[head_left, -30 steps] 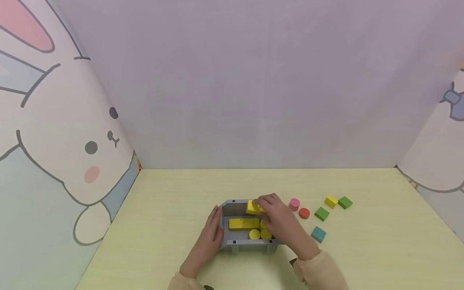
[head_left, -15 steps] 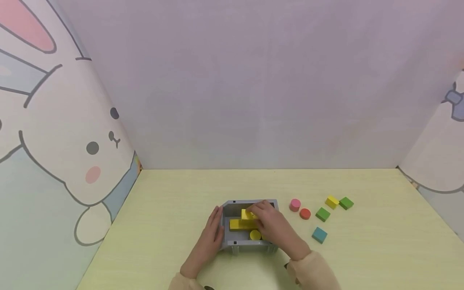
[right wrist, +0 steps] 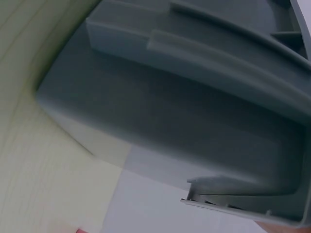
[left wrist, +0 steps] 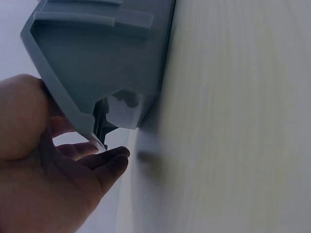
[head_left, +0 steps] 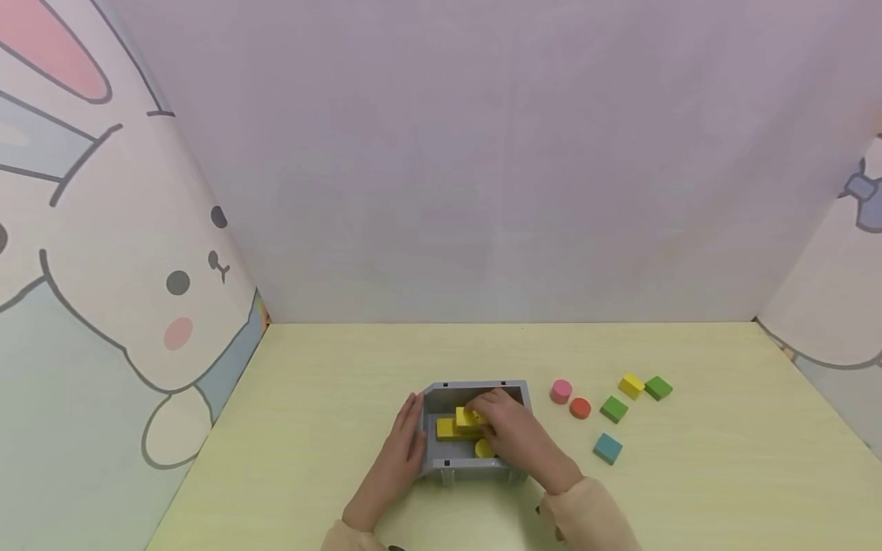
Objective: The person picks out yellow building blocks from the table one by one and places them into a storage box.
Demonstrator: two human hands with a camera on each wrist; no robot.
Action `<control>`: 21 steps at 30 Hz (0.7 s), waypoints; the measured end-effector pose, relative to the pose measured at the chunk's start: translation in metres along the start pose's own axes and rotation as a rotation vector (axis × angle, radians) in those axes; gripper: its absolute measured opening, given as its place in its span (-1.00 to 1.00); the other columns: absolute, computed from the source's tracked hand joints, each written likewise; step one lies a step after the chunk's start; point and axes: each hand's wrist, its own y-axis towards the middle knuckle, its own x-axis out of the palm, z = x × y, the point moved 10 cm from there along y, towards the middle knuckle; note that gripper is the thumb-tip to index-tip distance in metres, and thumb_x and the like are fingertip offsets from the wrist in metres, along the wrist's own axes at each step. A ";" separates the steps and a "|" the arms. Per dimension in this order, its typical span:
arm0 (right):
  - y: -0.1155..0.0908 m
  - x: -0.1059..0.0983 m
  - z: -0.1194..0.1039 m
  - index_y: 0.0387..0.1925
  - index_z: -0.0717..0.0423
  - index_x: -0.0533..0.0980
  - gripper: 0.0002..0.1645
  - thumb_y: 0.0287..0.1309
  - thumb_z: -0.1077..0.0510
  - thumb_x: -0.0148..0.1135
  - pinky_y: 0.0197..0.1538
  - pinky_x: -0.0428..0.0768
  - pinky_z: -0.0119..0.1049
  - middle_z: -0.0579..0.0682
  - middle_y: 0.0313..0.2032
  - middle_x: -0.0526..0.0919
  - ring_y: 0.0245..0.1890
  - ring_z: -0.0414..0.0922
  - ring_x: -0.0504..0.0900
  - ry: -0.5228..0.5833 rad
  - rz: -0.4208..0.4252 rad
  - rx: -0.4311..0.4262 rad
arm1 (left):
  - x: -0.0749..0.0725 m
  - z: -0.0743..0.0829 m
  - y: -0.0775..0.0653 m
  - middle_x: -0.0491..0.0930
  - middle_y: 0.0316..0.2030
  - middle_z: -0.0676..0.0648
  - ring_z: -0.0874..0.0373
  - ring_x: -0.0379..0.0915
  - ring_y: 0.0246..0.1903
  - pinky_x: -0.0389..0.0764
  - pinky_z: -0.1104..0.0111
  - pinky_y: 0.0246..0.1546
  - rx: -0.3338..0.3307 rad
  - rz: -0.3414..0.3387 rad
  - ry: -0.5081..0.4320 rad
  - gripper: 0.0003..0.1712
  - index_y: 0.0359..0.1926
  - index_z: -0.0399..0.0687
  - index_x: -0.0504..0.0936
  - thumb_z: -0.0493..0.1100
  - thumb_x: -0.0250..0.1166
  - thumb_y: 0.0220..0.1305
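A small grey plastic bin (head_left: 475, 463) sits on the table. My right hand (head_left: 518, 430) reaches into it and pinches a yellow block (head_left: 465, 418) between thumb and fingers, above a long yellow block (head_left: 445, 430). A yellow cylinder (head_left: 484, 449) lies near the front wall, partly covered by the hand. My left hand (head_left: 398, 448) rests along the bin's left end with its fingers straight. In the left wrist view that hand (left wrist: 63, 170) touches the bin's lip. The right wrist view looks at the bin's outer wall (right wrist: 170, 116); the pinched block is hidden there.
Right of the bin lie a pink cylinder (head_left: 561, 392), a red disc (head_left: 580, 408), a yellow block (head_left: 631, 386), two green blocks (head_left: 614, 409) and a blue block (head_left: 608, 448). A pale curtain (head_left: 510, 168) stands behind the table.
My right hand has carried the yellow block from the bin's back rim forward, left and down over the long yellow block. The left hand has stayed at the bin's left end.
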 end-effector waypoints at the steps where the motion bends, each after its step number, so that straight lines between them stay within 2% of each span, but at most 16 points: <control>1: 0.000 0.001 0.000 -0.27 0.11 0.58 -0.69 -0.13 0.43 0.25 -0.17 0.67 -0.21 -0.04 -0.26 0.65 -0.22 -0.16 0.49 0.005 0.000 0.001 | 0.000 0.000 0.000 0.01 0.34 -0.41 -0.23 -0.02 0.29 0.23 -0.11 0.23 -0.001 0.000 -0.001 -0.39 0.36 -0.27 0.00 -0.33 -0.06 0.33; 21: 0.002 0.007 0.003 -0.27 0.15 0.56 -0.73 -0.09 0.41 0.23 -0.19 0.65 -0.19 -0.03 -0.27 0.63 -0.23 -0.14 0.48 -0.015 -0.079 0.042 | 0.001 0.000 0.000 -0.02 0.35 -0.39 -0.22 -0.04 0.30 0.22 -0.11 0.24 -0.024 -0.019 -0.010 -0.39 0.37 -0.25 -0.02 -0.31 -0.07 0.35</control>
